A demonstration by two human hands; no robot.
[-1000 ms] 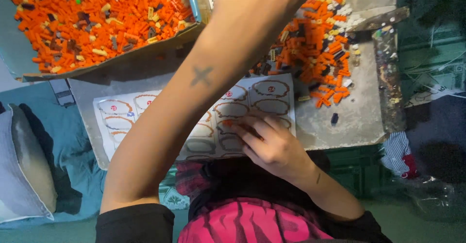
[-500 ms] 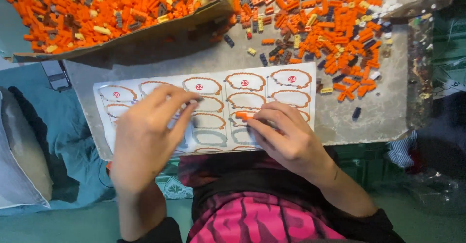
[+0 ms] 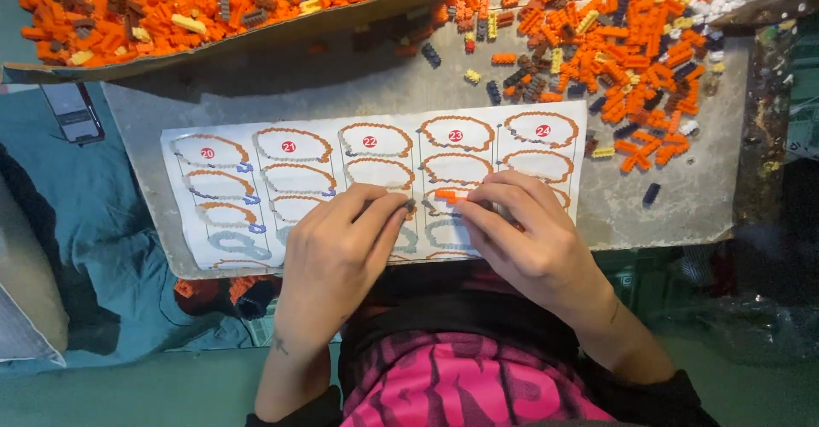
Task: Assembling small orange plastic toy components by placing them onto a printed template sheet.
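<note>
small orange brick piece on the instruction sheet

you have a small orange brick piece [image 3: 450, 195], a short flat strip, lying level on the white instruction sheet [image 3: 256, 190]. it sits between the fingertips of your left hand [image 3: 337, 256] and your right hand [image 3: 529, 239], which both touch it. the sheet lies flat on the grey board, printed with rows of orange-outlined oval diagrams; the piece rests over one in the middle row, right of centre.

Home hobby table [image 3: 682, 214], toy bricks [image 3: 614, 43]
</note>
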